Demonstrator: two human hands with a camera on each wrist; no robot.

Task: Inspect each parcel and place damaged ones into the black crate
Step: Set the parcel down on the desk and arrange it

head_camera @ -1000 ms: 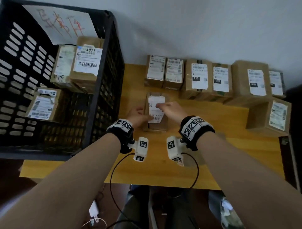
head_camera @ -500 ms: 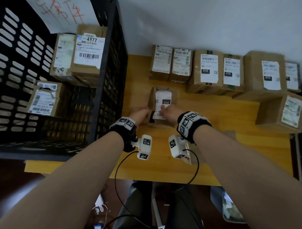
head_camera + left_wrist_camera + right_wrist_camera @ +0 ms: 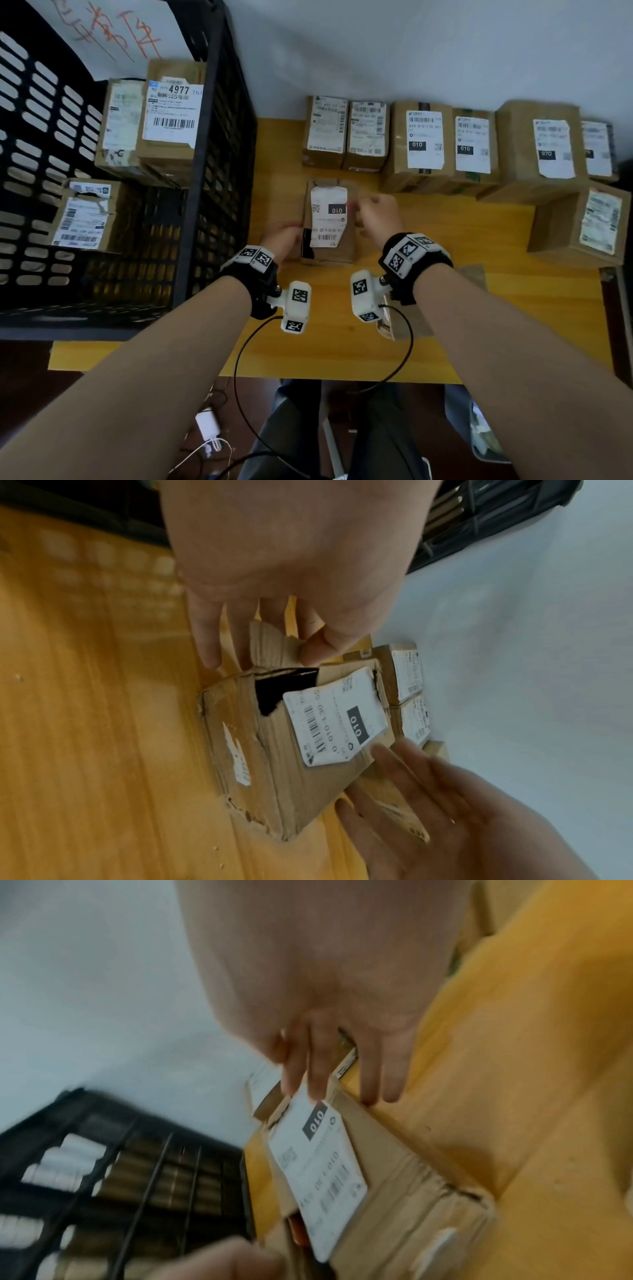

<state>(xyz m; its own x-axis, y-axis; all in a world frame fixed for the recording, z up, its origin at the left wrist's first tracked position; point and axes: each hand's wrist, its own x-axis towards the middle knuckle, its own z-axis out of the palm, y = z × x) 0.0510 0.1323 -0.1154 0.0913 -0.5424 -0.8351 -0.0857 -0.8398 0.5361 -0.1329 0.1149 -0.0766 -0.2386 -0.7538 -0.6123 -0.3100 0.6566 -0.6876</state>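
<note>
A torn brown parcel (image 3: 337, 253) with a white 010 label lies on the yellow table (image 3: 513, 325), just right of the black crate (image 3: 219, 205). A dark hole gapes in its left near corner, plain in the left wrist view on the parcel (image 3: 308, 785). My left hand (image 3: 291, 233) pinches the ripped cardboard flap beside that hole, thumb against fingers (image 3: 274, 653). My right hand (image 3: 366, 212) is at the parcel's right side with straight fingers (image 3: 394, 753), the tips touching the far top edge by the label (image 3: 329, 1088). The right wrist view is blurred.
The crate holds several labelled parcels (image 3: 171, 113). A row of several parcels (image 3: 421, 144) lines the wall at the table's back, and one more parcel (image 3: 582, 226) stands at the right. A flat brown piece (image 3: 472, 281) lies under my right wrist.
My right hand has left the label and moved to the parcel's right side, fingers straightened. My left hand stays at the left side, holding the torn flap.
</note>
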